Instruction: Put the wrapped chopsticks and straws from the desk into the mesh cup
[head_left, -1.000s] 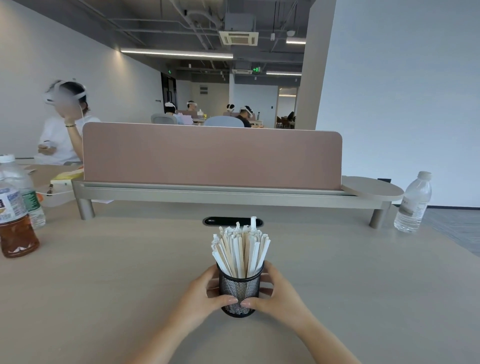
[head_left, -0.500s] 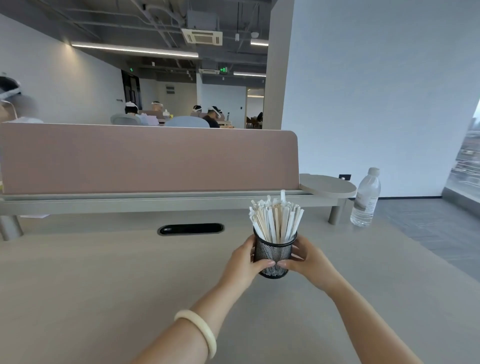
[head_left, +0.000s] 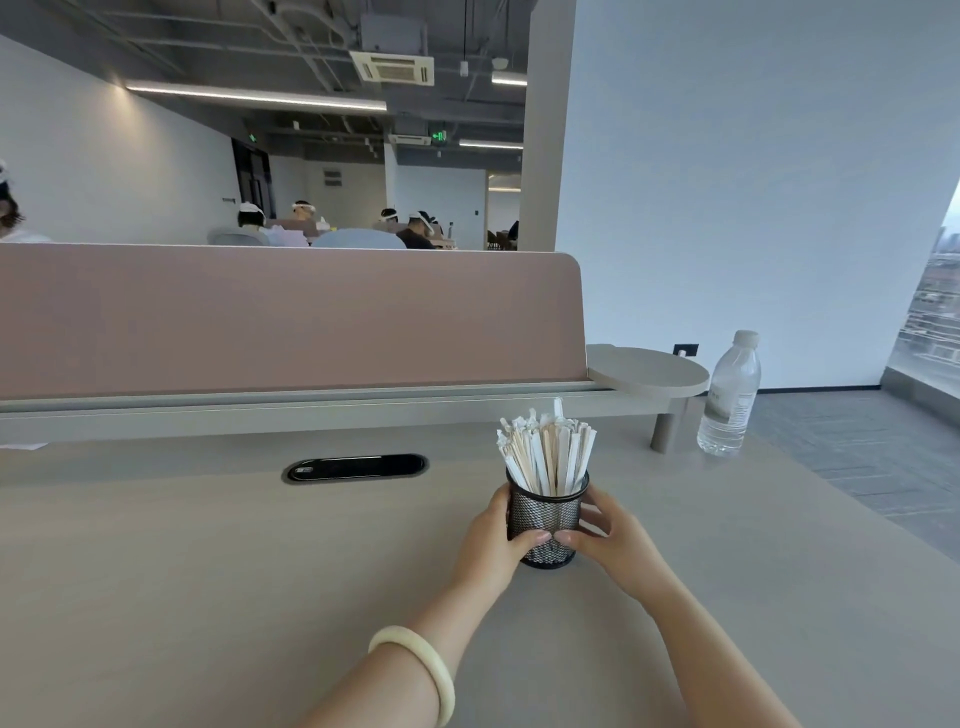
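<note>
A black mesh cup (head_left: 545, 512) stands upright on the beige desk (head_left: 208, 571), right of centre. It is packed with several paper-wrapped chopsticks and straws (head_left: 545, 449) that stick up out of its rim. My left hand (head_left: 491, 540) wraps the cup's left side and my right hand (head_left: 610, 538) wraps its right side, with the thumbs meeting at the front. A pale bangle sits on my left wrist. No loose wrapped sticks show on the desk.
A pink divider panel (head_left: 285, 317) on a grey rail runs across the back of the desk. A black oval cable slot (head_left: 356, 466) lies left of the cup. A clear water bottle (head_left: 730, 395) stands at the right edge, beside a round shelf (head_left: 647, 370). People sit beyond the divider.
Both hands have carried the cup away from me and to the right across the desk, and my view has turned right. The grip on the cup is the same.
</note>
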